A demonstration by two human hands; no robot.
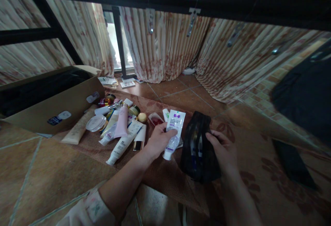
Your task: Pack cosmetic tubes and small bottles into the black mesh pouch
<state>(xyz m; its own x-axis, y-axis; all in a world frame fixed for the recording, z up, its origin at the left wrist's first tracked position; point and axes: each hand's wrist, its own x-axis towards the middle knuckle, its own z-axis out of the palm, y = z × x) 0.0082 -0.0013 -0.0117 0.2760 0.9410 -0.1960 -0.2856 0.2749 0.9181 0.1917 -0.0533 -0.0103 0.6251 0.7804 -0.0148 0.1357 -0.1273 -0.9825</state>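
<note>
My left hand [158, 142] pinches a white and clear tube [174, 122] with purple print, its white cap pointing down. To the right, my right hand [224, 146] grips the edge of a black see-through pouch [199, 150]; slim items show dimly through its fabric. Left of my hands lies a heap of cosmetics: a pink tube [122, 122], a white tube [125, 143], a beige tube [80, 126], a round clear-lidded jar [96, 123] and several smaller jars and bottles. A small red-filled case [156, 119] lies just behind my left hand.
A cardboard box [62, 110] holding something black stands at the left. A dark phone-like slab [293, 164] lies on the patterned mat [248, 164] at the right. A black metal bar [170, 0] with hanging clips crosses ahead, before striped curtains [165, 47].
</note>
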